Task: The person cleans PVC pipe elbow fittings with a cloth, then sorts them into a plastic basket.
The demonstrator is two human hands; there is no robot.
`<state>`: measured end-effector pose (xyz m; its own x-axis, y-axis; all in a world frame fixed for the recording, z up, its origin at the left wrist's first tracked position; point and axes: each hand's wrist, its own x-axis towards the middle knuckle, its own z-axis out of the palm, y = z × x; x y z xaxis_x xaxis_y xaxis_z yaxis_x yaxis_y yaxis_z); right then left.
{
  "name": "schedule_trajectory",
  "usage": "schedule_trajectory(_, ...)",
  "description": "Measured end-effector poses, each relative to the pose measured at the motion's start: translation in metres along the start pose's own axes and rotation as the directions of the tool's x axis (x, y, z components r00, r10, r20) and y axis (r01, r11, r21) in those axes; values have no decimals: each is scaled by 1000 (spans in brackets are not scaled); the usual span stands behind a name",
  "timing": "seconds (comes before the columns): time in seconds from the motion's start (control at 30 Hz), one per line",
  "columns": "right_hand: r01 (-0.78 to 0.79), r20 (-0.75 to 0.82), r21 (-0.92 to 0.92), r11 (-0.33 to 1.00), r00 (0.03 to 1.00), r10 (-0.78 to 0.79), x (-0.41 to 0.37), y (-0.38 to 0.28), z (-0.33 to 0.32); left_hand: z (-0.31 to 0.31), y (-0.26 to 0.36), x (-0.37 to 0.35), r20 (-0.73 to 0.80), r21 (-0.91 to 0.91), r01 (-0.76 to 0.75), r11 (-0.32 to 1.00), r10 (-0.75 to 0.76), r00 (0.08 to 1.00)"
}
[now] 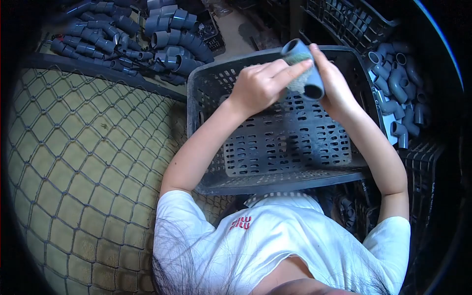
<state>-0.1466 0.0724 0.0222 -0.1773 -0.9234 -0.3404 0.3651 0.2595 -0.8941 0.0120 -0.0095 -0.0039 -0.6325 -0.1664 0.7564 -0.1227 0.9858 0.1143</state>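
Note:
A grey plastic pipe fitting [315,82] is tilted above the black crate [287,183], with a round opening visible at each end. My right hand [334,81] grips it from the right side, fingers along its outer wall. My left hand [265,83] is closed on a pale greenish, rough-looking pad [297,84] and presses it against the left side of the fitting. The index finger of that hand reaches across the pad. Part of the fitting is hidden behind the pad and fingers. Beneath both hands, the slotted crate floor shows.
Grey pipe fittings [172,39] are piled at the upper left. Curved grey elbows [398,81] lie heaped on the right. Wire mesh [88,147] spans the left side. Another black crate [349,22] stands at the upper right.

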Motion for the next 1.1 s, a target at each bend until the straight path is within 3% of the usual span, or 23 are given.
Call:
schedule_trajectory(0.2,-73,68,-15,997,995,74,-7,-7,7,-8,6,-2,15,-130,43,991,-42,999)
schedule_trajectory(0.3,-80,243,31,996,967,70,5,-12,-10,-12,-7,-6,49,-111,-9,994,14,999)
schedule_trajectory(0.47,-150,197,25,988,970,143,-3,-14,-5,-10,9,0,-14,-134,-6,991,4,1000)
schedule_trajectory(0.53,-87,250,-228,970,957,144,2,-8,-9,-8,13,3,-48,-99,-67,993,63,997)
schedule_trajectory(0.6,-56,224,-218,974,969,106,2,-2,-8,-1,12,-2,-21,-88,-83,993,82,996)
schedule_trajectory(0.67,-248,165,-73,966,952,257,10,-2,-12,3,10,-8,79,-92,40,995,-32,996)
schedule_trajectory(0.73,-237,139,-121,964,958,253,8,-8,-12,2,13,-11,108,-102,54,993,-43,993)
schedule_trajectory(0.8,-120,22,-278,953,991,131,17,-2,-18,-2,22,-10,197,-183,40,982,-3,980)
schedule_trajectory(0.83,-99,151,-192,976,980,129,15,-4,-20,-5,23,-7,206,-195,15,981,26,978)
schedule_trajectory(0.87,-101,146,-190,977,981,130,12,-7,-19,-9,21,-3,207,-200,14,980,29,978)
schedule_trajectory(0.93,-126,233,-103,987,961,147,7,-11,-16,-14,15,2,134,-124,137,983,-120,984)
schedule_trajectory(0.97,-123,231,-116,986,962,147,7,-11,-17,-12,7,2,92,-67,210,975,-203,975)
schedule_trajectory(1.0,-121,234,-115,986,961,146,7,-12,-18,-7,-4,6,-50,-133,143,981,-150,987)
schedule_trajectory(1.1,-93,194,-148,985,974,121,5,-16,-17,-7,9,-3,40,-141,127,982,-122,992)
